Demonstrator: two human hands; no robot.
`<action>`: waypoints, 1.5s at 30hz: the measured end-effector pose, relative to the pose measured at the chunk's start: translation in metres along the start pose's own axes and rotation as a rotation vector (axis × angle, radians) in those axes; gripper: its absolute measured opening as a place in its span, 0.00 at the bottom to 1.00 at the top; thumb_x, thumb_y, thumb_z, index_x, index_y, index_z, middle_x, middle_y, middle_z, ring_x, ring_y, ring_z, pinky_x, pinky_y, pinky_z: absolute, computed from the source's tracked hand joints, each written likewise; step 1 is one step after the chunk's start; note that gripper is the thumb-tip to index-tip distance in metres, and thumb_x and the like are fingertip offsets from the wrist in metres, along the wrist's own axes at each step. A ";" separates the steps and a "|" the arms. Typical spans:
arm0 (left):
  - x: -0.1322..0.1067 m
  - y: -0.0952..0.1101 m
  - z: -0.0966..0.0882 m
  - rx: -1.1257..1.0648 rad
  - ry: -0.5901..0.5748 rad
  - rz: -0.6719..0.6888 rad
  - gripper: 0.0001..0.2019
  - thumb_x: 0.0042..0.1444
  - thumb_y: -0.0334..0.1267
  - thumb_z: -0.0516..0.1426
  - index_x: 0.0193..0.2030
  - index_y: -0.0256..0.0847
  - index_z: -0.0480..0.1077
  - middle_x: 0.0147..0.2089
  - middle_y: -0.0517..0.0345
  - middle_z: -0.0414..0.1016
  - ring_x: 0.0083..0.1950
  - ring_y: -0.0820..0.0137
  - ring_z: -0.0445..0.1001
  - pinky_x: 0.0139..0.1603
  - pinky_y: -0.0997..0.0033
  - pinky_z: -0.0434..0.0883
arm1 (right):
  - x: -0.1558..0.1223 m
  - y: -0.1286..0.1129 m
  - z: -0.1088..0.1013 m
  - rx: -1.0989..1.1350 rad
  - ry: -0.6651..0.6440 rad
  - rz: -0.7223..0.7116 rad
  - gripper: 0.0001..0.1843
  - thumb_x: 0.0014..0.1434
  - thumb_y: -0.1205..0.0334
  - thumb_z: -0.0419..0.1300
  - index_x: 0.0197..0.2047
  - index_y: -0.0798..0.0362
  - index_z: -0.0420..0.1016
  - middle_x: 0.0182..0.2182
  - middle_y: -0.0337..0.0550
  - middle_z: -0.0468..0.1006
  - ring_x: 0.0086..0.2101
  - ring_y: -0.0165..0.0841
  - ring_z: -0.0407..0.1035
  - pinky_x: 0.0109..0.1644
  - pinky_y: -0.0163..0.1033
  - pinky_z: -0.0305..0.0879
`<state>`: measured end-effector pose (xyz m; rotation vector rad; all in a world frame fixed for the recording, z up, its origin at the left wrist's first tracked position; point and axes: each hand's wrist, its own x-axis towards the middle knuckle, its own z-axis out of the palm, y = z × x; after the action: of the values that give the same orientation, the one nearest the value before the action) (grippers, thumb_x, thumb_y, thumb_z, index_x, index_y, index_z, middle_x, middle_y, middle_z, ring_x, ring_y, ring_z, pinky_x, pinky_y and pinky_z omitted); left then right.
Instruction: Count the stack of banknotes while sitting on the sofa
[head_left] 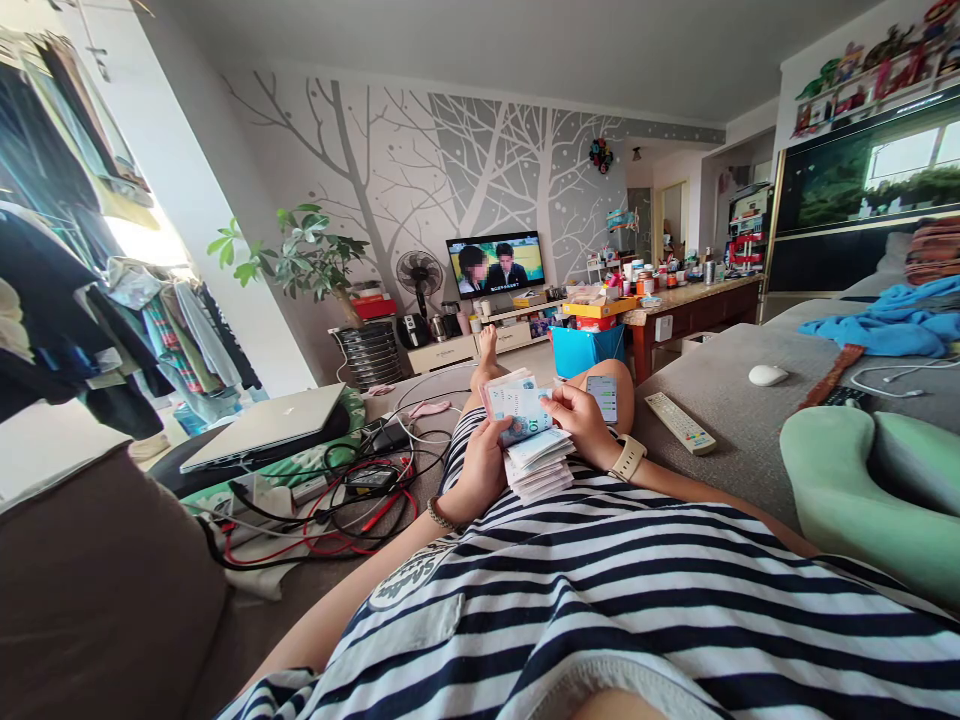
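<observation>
Thin paper banknotes [529, 412] fan out; the left hand [484, 462], nearly closed, clasps them under its thumb; the right hand [586, 422] pinches their edge, striped fabric [615, 580] beneath both.

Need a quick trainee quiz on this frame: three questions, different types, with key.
1. Fill in: the left hand and right hand both hold ____.
2. True or false: the TV is on.
3. Which lies nearer the right hand, the remote or the mouse?

Key:
1. banknotes
2. True; its screen shows a picture.
3. The remote.
</observation>
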<state>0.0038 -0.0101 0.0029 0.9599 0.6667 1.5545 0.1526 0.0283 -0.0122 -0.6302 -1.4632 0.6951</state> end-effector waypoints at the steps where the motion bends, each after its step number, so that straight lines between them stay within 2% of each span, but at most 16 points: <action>1: 0.001 -0.001 0.000 -0.007 -0.002 0.002 0.10 0.42 0.34 0.63 0.34 0.37 0.75 0.32 0.55 0.81 0.37 0.63 0.80 0.43 0.65 0.75 | 0.000 -0.001 0.000 -0.005 -0.002 -0.007 0.24 0.55 0.41 0.62 0.24 0.52 0.63 0.19 0.35 0.66 0.23 0.29 0.59 0.27 0.35 0.54; 4: 0.003 -0.001 0.000 -0.032 0.030 -0.003 0.08 0.46 0.35 0.61 0.34 0.36 0.76 0.33 0.53 0.82 0.40 0.62 0.80 0.44 0.65 0.75 | -0.002 -0.005 0.000 0.021 -0.011 -0.019 0.23 0.57 0.42 0.61 0.25 0.52 0.64 0.19 0.35 0.65 0.22 0.29 0.59 0.27 0.35 0.54; 8: 0.001 0.003 0.005 -0.019 0.131 -0.003 0.05 0.50 0.34 0.57 0.29 0.37 0.75 0.29 0.54 0.81 0.41 0.62 0.80 0.44 0.66 0.75 | -0.005 -0.012 -0.001 0.075 -0.045 -0.020 0.22 0.58 0.41 0.59 0.27 0.53 0.68 0.20 0.36 0.65 0.23 0.29 0.58 0.27 0.35 0.54; 17: -0.005 0.010 0.011 0.050 0.223 0.005 0.06 0.51 0.30 0.57 0.25 0.38 0.73 0.21 0.60 0.74 0.34 0.66 0.78 0.39 0.72 0.73 | -0.006 -0.016 0.000 0.151 -0.060 -0.021 0.18 0.58 0.45 0.61 0.31 0.53 0.69 0.21 0.35 0.64 0.22 0.28 0.57 0.25 0.34 0.51; 20: -0.006 0.011 0.011 0.062 0.213 0.005 0.07 0.52 0.30 0.56 0.25 0.38 0.72 0.20 0.61 0.74 0.32 0.68 0.77 0.38 0.73 0.73 | -0.006 -0.016 0.001 0.158 -0.055 -0.012 0.18 0.57 0.45 0.61 0.31 0.53 0.69 0.20 0.34 0.63 0.21 0.28 0.56 0.25 0.34 0.50; 25: -0.005 0.009 0.011 0.025 0.160 -0.013 0.07 0.51 0.32 0.56 0.25 0.38 0.73 0.23 0.58 0.77 0.38 0.64 0.79 0.42 0.70 0.74 | -0.006 -0.017 0.001 0.143 -0.056 0.010 0.19 0.56 0.43 0.61 0.31 0.53 0.69 0.20 0.34 0.63 0.21 0.28 0.56 0.25 0.34 0.51; 34: -0.005 0.008 0.012 0.012 0.157 -0.026 0.06 0.50 0.32 0.57 0.24 0.38 0.73 0.24 0.56 0.78 0.42 0.61 0.80 0.45 0.67 0.75 | -0.005 -0.011 0.002 0.138 -0.052 0.008 0.20 0.56 0.42 0.61 0.31 0.53 0.70 0.21 0.35 0.65 0.22 0.28 0.57 0.25 0.34 0.52; 45: -0.009 0.011 0.015 0.022 0.188 -0.036 0.07 0.50 0.31 0.57 0.22 0.39 0.72 0.21 0.58 0.75 0.38 0.63 0.78 0.42 0.69 0.74 | -0.005 -0.010 0.001 0.155 -0.057 0.012 0.20 0.56 0.43 0.61 0.32 0.53 0.70 0.22 0.36 0.66 0.22 0.28 0.58 0.24 0.34 0.52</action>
<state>0.0113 -0.0223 0.0174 0.8191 0.8300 1.6208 0.1520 0.0180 -0.0083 -0.5036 -1.4428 0.8332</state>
